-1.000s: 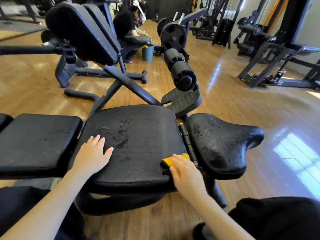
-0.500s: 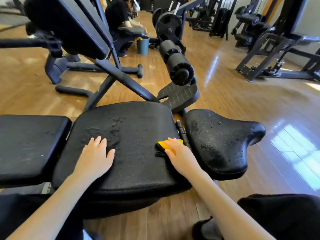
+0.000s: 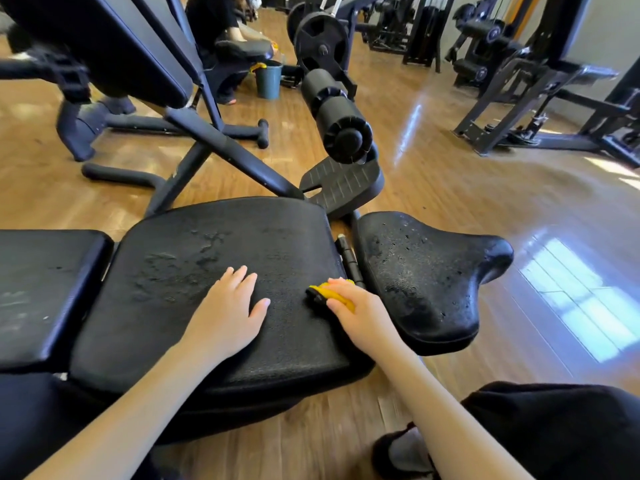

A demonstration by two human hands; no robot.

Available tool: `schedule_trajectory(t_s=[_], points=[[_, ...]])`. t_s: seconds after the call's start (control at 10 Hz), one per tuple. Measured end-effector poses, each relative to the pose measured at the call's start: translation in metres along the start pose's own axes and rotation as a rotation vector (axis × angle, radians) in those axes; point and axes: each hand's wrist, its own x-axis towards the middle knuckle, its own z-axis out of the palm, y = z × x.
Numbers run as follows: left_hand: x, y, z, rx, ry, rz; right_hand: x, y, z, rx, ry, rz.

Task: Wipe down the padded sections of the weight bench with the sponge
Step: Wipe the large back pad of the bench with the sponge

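Right hand (image 3: 360, 308): lower centre of frame, fingers curled over a yellow sponge (image 3: 332, 292), pressing it on the right edge of the middle pad (image 3: 214, 244), just beside the hinge (image 3: 349, 259). Left hand (image 3: 228, 311): fingers straight and slightly spread, palm flat on the same pad, holding nothing. Middle pad: black, damp smears at its upper left. Seat pad (image 3: 426, 271): centre right, speckled with droplets. Third pad (image 3: 45, 285): left edge. Foam roller (image 3: 337, 116): upper centre. Bucket (image 3: 268, 79): top centre, on wooden floor (image 3: 450, 202).

Yellow sponge (image 3: 337, 295) on wet black middle pad (image 3: 214, 271) — right edge
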Motion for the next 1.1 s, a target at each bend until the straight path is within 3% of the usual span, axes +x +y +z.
schedule_trajectory(t_s=[0.3,0.5,0.6,0.8,0.9,1.1], points=[[0.003,0.034,0.014,0.015,-0.043,0.15,-0.069,0.01,0.005,0.043,0.019,-0.146],[0.004,0.037,0.018,0.07,-0.077,0.187,-0.026,0.02,-0.008,0.423,0.11,0.146],[0.003,0.038,0.017,0.086,-0.089,0.191,-0.028,0.021,-0.004,0.46,0.187,0.202],[0.005,0.039,0.017,0.109,-0.102,0.191,-0.083,0.022,0.013,0.51,0.367,0.121],[0.006,0.039,0.018,0.115,-0.104,0.189,-0.078,0.024,0.015,0.529,0.369,0.128],[0.006,0.039,0.019,0.106,-0.091,0.194,-0.045,0.025,-0.001,0.499,0.139,0.133]])
